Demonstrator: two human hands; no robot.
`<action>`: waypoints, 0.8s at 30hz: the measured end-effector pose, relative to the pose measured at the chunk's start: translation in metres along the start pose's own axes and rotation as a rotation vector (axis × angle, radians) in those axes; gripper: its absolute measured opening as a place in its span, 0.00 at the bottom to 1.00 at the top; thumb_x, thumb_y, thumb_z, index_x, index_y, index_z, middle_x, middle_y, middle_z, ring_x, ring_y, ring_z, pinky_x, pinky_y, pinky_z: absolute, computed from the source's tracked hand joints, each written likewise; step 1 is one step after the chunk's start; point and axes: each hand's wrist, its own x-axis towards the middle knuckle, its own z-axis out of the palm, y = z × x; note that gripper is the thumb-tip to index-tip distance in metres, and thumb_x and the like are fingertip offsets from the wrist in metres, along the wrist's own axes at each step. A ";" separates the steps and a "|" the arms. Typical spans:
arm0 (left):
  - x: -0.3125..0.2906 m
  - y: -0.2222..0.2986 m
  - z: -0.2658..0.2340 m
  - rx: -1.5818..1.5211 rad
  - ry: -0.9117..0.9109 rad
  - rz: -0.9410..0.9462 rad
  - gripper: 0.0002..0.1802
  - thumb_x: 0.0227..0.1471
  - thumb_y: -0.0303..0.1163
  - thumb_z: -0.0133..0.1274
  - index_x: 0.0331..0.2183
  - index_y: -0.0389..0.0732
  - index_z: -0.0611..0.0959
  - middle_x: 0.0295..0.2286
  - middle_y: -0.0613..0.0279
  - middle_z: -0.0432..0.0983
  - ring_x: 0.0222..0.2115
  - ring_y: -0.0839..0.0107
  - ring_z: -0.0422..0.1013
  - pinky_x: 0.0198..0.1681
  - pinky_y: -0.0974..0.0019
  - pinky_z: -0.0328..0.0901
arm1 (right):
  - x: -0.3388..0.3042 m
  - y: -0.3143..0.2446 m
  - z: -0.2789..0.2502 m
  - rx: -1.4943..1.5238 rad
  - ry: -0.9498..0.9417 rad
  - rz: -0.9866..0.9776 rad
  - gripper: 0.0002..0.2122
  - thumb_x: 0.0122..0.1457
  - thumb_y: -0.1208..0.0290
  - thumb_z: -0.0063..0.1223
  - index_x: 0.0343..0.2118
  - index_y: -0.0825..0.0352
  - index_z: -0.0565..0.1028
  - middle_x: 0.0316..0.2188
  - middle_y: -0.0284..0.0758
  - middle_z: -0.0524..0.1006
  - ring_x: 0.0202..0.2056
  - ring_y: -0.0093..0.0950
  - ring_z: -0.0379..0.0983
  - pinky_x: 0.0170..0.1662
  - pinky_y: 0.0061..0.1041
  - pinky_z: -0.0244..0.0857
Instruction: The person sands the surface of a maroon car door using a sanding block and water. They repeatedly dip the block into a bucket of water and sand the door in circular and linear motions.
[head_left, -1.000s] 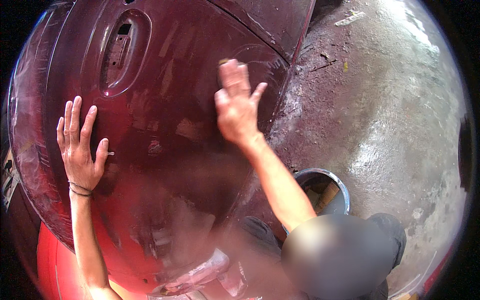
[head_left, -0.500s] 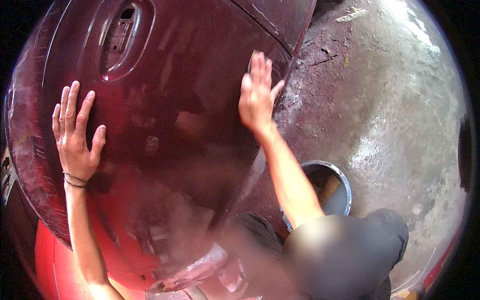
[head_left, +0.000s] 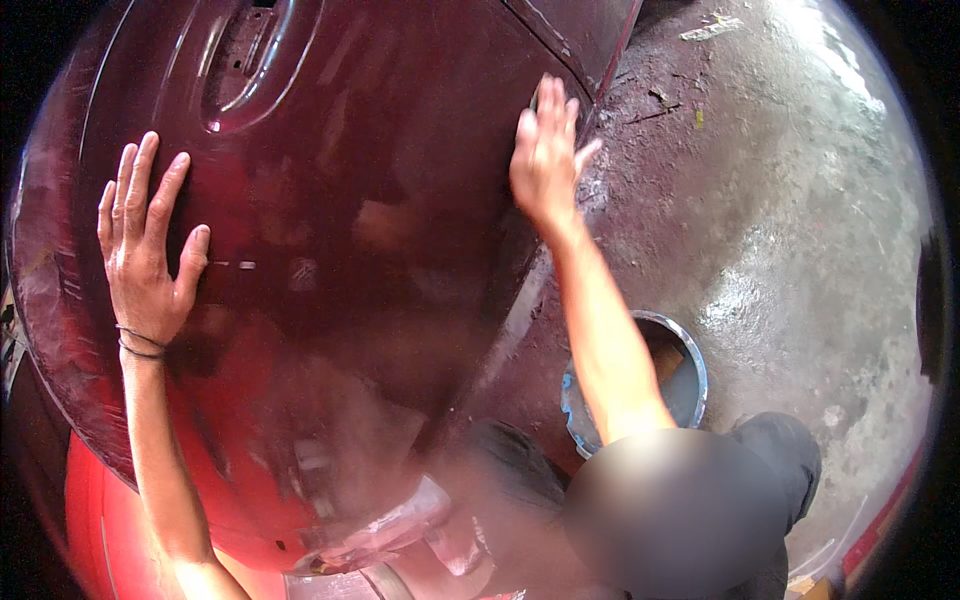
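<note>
My left hand [head_left: 148,240] lies flat with fingers spread on a dark red car body panel [head_left: 350,260], below an oval recess [head_left: 243,65]. It holds nothing; a thin dark band is round the wrist. Close to the panel's right edge, my right hand [head_left: 548,150] presses down with its fingers stretched forward and the thumb out to the side. Under these fingers is a thin flat piece, seemingly sandpaper [head_left: 536,101]; only a sliver of its edge shows and the palm hides the rest. The panel's surface looks dull and scuffed in patches.
A round bucket [head_left: 703,370] with greyish liquid and a brown block [head_left: 667,363] stands on the rough grey floor [head_left: 790,230], partly behind my right forearm. A dark seam [head_left: 545,38] crosses the panel's far right. My dark-clothed knee [head_left: 515,455] is near the panel's lower edge.
My right hand has slid a little forward and right along the panel, its fingers still stretched over the flat piece. The left hand stays spread on the panel. The view has shifted slightly.
</note>
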 end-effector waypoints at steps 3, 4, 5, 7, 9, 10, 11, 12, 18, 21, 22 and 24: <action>0.000 0.001 0.002 -0.012 0.018 -0.024 0.37 0.65 0.42 0.58 0.73 0.54 0.74 0.77 0.59 0.58 0.79 0.57 0.50 0.81 0.48 0.42 | 0.028 -0.003 -0.011 -0.029 -0.007 0.034 0.31 0.81 0.55 0.34 0.82 0.60 0.54 0.84 0.38 0.51 0.82 0.49 0.43 0.72 0.85 0.28; 0.001 0.001 0.003 -0.014 0.020 -0.023 0.37 0.65 0.42 0.58 0.73 0.53 0.74 0.77 0.59 0.58 0.79 0.57 0.50 0.81 0.47 0.42 | 0.029 -0.003 -0.013 -0.018 0.000 0.035 0.31 0.81 0.54 0.34 0.82 0.60 0.54 0.84 0.38 0.51 0.82 0.50 0.43 0.72 0.85 0.28; 0.001 0.001 0.003 -0.013 0.016 -0.025 0.37 0.65 0.42 0.58 0.73 0.53 0.74 0.77 0.59 0.58 0.79 0.57 0.50 0.81 0.47 0.42 | 0.005 0.000 -0.005 -0.001 0.008 -0.002 0.31 0.81 0.55 0.34 0.82 0.61 0.53 0.84 0.39 0.50 0.82 0.52 0.42 0.72 0.85 0.28; -0.001 0.001 -0.001 -0.018 0.016 -0.025 0.37 0.65 0.42 0.58 0.73 0.53 0.74 0.77 0.59 0.58 0.79 0.57 0.50 0.81 0.47 0.42 | -0.064 -0.003 0.008 0.090 -0.044 -0.029 0.32 0.81 0.58 0.32 0.83 0.60 0.47 0.85 0.39 0.45 0.83 0.50 0.38 0.74 0.81 0.24; -0.004 0.000 0.002 -0.013 0.010 -0.016 0.37 0.67 0.42 0.56 0.74 0.52 0.73 0.77 0.58 0.57 0.79 0.56 0.50 0.81 0.47 0.42 | -0.130 -0.006 0.015 0.319 -0.121 0.050 0.32 0.81 0.58 0.30 0.84 0.58 0.46 0.85 0.37 0.42 0.84 0.47 0.34 0.75 0.78 0.23; -0.003 0.000 0.002 -0.006 0.003 -0.006 0.36 0.68 0.42 0.55 0.74 0.51 0.72 0.78 0.57 0.57 0.79 0.55 0.50 0.81 0.46 0.43 | -0.131 -0.002 0.016 0.368 -0.111 0.060 0.32 0.81 0.58 0.28 0.84 0.58 0.45 0.85 0.37 0.42 0.84 0.47 0.34 0.75 0.77 0.24; -0.004 0.000 0.002 0.003 -0.006 -0.001 0.36 0.70 0.43 0.54 0.75 0.50 0.71 0.78 0.56 0.57 0.79 0.54 0.50 0.80 0.46 0.43 | -0.131 0.001 0.018 0.418 -0.106 0.065 0.31 0.82 0.57 0.27 0.84 0.57 0.45 0.86 0.37 0.42 0.84 0.47 0.33 0.75 0.77 0.24; -0.001 0.000 0.000 0.005 -0.004 0.004 0.36 0.70 0.43 0.54 0.75 0.50 0.71 0.78 0.56 0.57 0.79 0.54 0.50 0.80 0.46 0.42 | -0.108 0.007 0.017 0.419 -0.092 0.092 0.31 0.82 0.56 0.26 0.84 0.57 0.45 0.86 0.37 0.42 0.84 0.47 0.33 0.75 0.77 0.25; 0.003 0.000 0.002 0.001 0.004 0.021 0.36 0.71 0.44 0.53 0.75 0.49 0.71 0.78 0.56 0.57 0.79 0.53 0.50 0.80 0.46 0.42 | 0.028 0.039 -0.001 0.385 -0.080 0.144 0.32 0.82 0.53 0.27 0.84 0.59 0.46 0.85 0.40 0.45 0.83 0.51 0.39 0.76 0.75 0.30; 0.001 0.000 0.001 0.013 -0.003 0.021 0.36 0.71 0.45 0.52 0.75 0.48 0.71 0.78 0.55 0.57 0.79 0.53 0.50 0.80 0.46 0.42 | -0.035 0.030 0.012 0.391 -0.120 0.127 0.32 0.82 0.53 0.28 0.84 0.58 0.45 0.85 0.39 0.43 0.83 0.52 0.38 0.76 0.76 0.30; 0.000 0.001 0.004 0.012 -0.003 0.024 0.36 0.71 0.45 0.52 0.75 0.47 0.71 0.78 0.55 0.57 0.79 0.53 0.50 0.80 0.46 0.42 | -0.050 0.025 0.010 0.378 -0.164 0.146 0.32 0.82 0.53 0.27 0.84 0.58 0.45 0.85 0.39 0.42 0.83 0.52 0.37 0.75 0.78 0.31; 0.004 0.002 0.001 0.014 0.001 0.038 0.36 0.71 0.45 0.52 0.75 0.47 0.71 0.78 0.55 0.57 0.79 0.53 0.50 0.80 0.46 0.42 | -0.030 0.032 0.012 0.356 -0.110 0.115 0.32 0.82 0.54 0.28 0.84 0.59 0.45 0.85 0.40 0.42 0.83 0.52 0.38 0.75 0.78 0.32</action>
